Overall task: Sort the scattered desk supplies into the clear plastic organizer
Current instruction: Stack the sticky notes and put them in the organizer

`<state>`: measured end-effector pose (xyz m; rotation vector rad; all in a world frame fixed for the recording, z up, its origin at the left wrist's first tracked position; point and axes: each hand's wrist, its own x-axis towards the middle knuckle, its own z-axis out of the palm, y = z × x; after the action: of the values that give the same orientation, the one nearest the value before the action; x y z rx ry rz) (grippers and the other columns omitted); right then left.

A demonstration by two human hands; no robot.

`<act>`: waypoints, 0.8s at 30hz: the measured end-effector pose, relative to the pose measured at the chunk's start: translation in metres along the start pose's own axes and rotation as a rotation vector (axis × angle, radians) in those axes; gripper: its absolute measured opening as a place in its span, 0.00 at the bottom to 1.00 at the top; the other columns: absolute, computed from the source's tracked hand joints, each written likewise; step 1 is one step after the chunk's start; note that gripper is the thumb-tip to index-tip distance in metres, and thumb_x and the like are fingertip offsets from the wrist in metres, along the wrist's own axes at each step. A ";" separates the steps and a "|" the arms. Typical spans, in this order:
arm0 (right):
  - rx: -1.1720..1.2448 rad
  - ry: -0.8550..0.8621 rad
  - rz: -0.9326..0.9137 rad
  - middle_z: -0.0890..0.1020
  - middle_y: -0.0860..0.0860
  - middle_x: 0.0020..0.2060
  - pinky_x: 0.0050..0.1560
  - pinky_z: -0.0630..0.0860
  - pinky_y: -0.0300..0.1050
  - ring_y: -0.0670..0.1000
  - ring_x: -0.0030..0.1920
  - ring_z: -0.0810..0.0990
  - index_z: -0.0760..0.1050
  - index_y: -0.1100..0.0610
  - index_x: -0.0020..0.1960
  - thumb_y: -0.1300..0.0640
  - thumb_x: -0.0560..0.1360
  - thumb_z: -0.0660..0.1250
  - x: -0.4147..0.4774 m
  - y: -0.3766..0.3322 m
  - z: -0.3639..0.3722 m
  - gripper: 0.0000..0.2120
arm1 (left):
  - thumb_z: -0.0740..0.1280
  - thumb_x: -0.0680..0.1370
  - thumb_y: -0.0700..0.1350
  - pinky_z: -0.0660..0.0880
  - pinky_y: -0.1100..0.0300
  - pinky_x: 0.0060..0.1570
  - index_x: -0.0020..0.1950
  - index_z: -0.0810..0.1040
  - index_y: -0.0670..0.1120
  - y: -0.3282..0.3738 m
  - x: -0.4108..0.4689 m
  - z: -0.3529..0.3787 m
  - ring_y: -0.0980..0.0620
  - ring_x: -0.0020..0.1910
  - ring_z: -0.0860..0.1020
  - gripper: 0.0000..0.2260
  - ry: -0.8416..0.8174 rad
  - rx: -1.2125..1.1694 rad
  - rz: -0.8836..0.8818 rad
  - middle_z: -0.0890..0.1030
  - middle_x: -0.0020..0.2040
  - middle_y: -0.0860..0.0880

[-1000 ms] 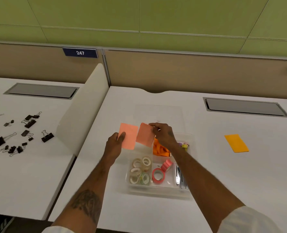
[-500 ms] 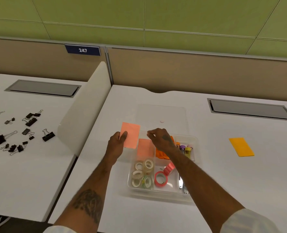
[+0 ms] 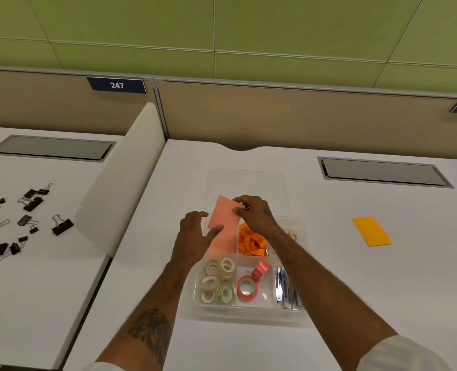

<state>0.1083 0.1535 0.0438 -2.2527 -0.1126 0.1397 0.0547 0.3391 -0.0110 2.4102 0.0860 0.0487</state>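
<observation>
The clear plastic organizer stands on the white desk in front of me. My right hand pinches the upper right corner of a pink sticky note, held tilted above the organizer's back left compartment. My left hand is beside it with relaxed fingers, its thumb touching the note's lower edge. A second pink note lies in that compartment. Other compartments hold clear tape rolls, red tape rolls, orange pieces and metal tools.
An orange sticky note lies on the desk to the right. The clear lid lies behind the organizer. A white divider separates the left desk, where several black binder clips are scattered.
My right hand dropped one pink note into the back left compartment, then rose and took the corner of the note my left hand held. My left hand loosened its hold.
</observation>
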 end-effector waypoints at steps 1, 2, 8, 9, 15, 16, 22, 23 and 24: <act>-0.004 0.022 0.005 0.81 0.51 0.59 0.53 0.73 0.39 0.49 0.54 0.78 0.78 0.55 0.61 0.57 0.78 0.65 0.000 0.002 -0.003 0.13 | 0.60 0.70 0.72 0.71 0.46 0.65 0.72 0.65 0.49 -0.006 -0.003 0.001 0.47 0.71 0.65 0.38 -0.031 0.102 0.036 0.66 0.73 0.48; -0.004 0.036 0.012 0.81 0.52 0.60 0.55 0.72 0.40 0.50 0.56 0.78 0.78 0.55 0.62 0.58 0.78 0.64 -0.001 0.004 -0.005 0.13 | 0.58 0.69 0.75 0.66 0.44 0.69 0.76 0.60 0.50 -0.011 -0.005 0.003 0.46 0.75 0.61 0.43 -0.079 0.193 0.059 0.61 0.77 0.47; -0.059 0.006 -0.013 0.81 0.55 0.60 0.53 0.72 0.38 0.51 0.54 0.80 0.77 0.57 0.64 0.60 0.81 0.59 -0.006 0.008 -0.007 0.14 | 0.46 0.65 0.82 0.51 0.46 0.75 0.80 0.42 0.49 -0.034 -0.016 0.018 0.46 0.79 0.47 0.53 -0.240 0.408 0.115 0.44 0.81 0.47; -0.079 -0.006 -0.029 0.81 0.56 0.59 0.47 0.73 0.35 0.48 0.47 0.80 0.76 0.57 0.64 0.60 0.81 0.59 -0.007 0.009 -0.005 0.14 | 0.44 0.64 0.82 0.50 0.46 0.75 0.80 0.41 0.49 -0.036 -0.018 0.019 0.46 0.79 0.46 0.54 -0.258 0.423 0.115 0.44 0.81 0.46; -0.167 -0.090 -0.062 0.83 0.59 0.48 0.37 0.72 0.38 0.49 0.36 0.76 0.75 0.55 0.62 0.60 0.81 0.59 -0.012 0.014 0.013 0.12 | 0.42 0.62 0.83 0.49 0.46 0.75 0.79 0.38 0.50 -0.038 -0.019 0.021 0.47 0.79 0.46 0.55 -0.284 0.414 0.093 0.44 0.81 0.47; -0.184 -0.102 -0.075 0.84 0.59 0.47 0.35 0.72 0.37 0.49 0.36 0.77 0.75 0.56 0.61 0.60 0.81 0.60 -0.013 0.015 0.016 0.11 | 0.41 0.62 0.83 0.49 0.46 0.75 0.79 0.38 0.50 -0.038 -0.019 0.021 0.47 0.79 0.46 0.55 -0.284 0.411 0.093 0.43 0.81 0.47; -0.269 -0.171 -0.083 0.83 0.57 0.54 0.44 0.79 0.43 0.54 0.47 0.81 0.77 0.56 0.59 0.61 0.79 0.62 -0.014 0.021 0.035 0.10 | 0.46 0.65 0.81 0.48 0.47 0.76 0.79 0.39 0.50 -0.037 -0.020 0.021 0.47 0.79 0.45 0.53 -0.288 0.386 0.081 0.43 0.81 0.47; -0.286 -0.181 -0.072 0.82 0.57 0.56 0.48 0.79 0.45 0.55 0.50 0.81 0.77 0.56 0.59 0.61 0.79 0.62 -0.013 0.023 0.038 0.11 | 0.47 0.65 0.81 0.48 0.47 0.76 0.79 0.39 0.50 -0.036 -0.021 0.020 0.47 0.79 0.45 0.53 -0.292 0.383 0.078 0.43 0.81 0.48; -0.303 -0.190 -0.061 0.81 0.57 0.57 0.51 0.79 0.46 0.55 0.53 0.80 0.77 0.56 0.60 0.61 0.79 0.62 -0.012 0.024 0.041 0.11 | 0.46 0.65 0.81 0.48 0.47 0.76 0.79 0.38 0.50 -0.035 -0.021 0.020 0.47 0.79 0.45 0.53 -0.292 0.383 0.076 0.43 0.81 0.48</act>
<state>0.0912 0.1680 0.0003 -2.5306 -0.3231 0.3230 0.0335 0.3504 -0.0496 2.7727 -0.1440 -0.3112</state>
